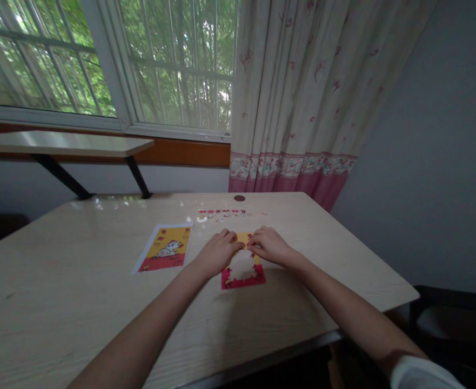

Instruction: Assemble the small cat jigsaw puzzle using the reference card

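Observation:
A partly assembled jigsaw puzzle (243, 282) lies on the table as a frame of joined pieces, red at the bottom and yellow at the top, around a bare middle. My left hand (220, 251) is at its upper left, with thumb and fingers bent together on the yellow top part. From the upper right, my right hand (270, 246) meets it with fingertips pinched on the same top part. The small piece between the fingertips is mostly hidden. Loose jigsaw pieces (221, 211) lie in rows beyond my hands, red ones farthest back.
Left of the puzzle lies a printed picture sheet (167, 248) with a white animal on yellow and red. The wooden table (100, 302) has a round dark cable hole (239, 198) at its back edge. A raised shelf (59, 143) stands back left, and a curtain (294, 108) hangs behind.

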Tool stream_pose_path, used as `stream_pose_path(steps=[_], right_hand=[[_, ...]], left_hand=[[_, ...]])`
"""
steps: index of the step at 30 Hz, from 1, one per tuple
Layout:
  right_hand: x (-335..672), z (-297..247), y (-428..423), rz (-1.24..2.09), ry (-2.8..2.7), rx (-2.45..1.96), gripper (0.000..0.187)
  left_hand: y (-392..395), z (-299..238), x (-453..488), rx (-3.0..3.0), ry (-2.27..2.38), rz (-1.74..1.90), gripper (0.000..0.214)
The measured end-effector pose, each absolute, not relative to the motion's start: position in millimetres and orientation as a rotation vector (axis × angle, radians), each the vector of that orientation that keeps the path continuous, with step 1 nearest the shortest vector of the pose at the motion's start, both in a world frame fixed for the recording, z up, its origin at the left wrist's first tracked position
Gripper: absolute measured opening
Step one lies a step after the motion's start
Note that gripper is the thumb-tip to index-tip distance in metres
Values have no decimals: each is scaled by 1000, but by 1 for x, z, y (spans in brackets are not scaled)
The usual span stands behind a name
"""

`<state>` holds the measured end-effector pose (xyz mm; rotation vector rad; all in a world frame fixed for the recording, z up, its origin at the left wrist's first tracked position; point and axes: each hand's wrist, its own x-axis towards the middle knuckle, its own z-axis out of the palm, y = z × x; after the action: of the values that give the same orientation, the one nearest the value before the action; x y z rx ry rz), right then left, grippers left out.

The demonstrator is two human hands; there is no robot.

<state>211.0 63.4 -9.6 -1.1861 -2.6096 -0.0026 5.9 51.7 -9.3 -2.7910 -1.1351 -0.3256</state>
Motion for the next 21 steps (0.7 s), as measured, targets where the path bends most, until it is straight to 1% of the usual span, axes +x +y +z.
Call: stream_pose_path(steps=[4,6,11,16,21], right_hand=[[211,-3,57,-141,-2692,-1129,20],[214,-6,60,-82,-2666,-1107,19],[223,-20,74,195,-2453,-1054,15],[221,-24,78,211,-2272,-1054,14],[215,-33,81,224,-2307,-1052,23]], left_hand=[[51,-6,7,-2789,-1129,-282,30],[52,-8,5,-2809,-1129,-295,33],[58,-16,-3,-2879,-1153,-388,39],[64,-15,-13,-2780,-1285,-455,33],[73,-18,-24,-2702,-1464,-540,32]])
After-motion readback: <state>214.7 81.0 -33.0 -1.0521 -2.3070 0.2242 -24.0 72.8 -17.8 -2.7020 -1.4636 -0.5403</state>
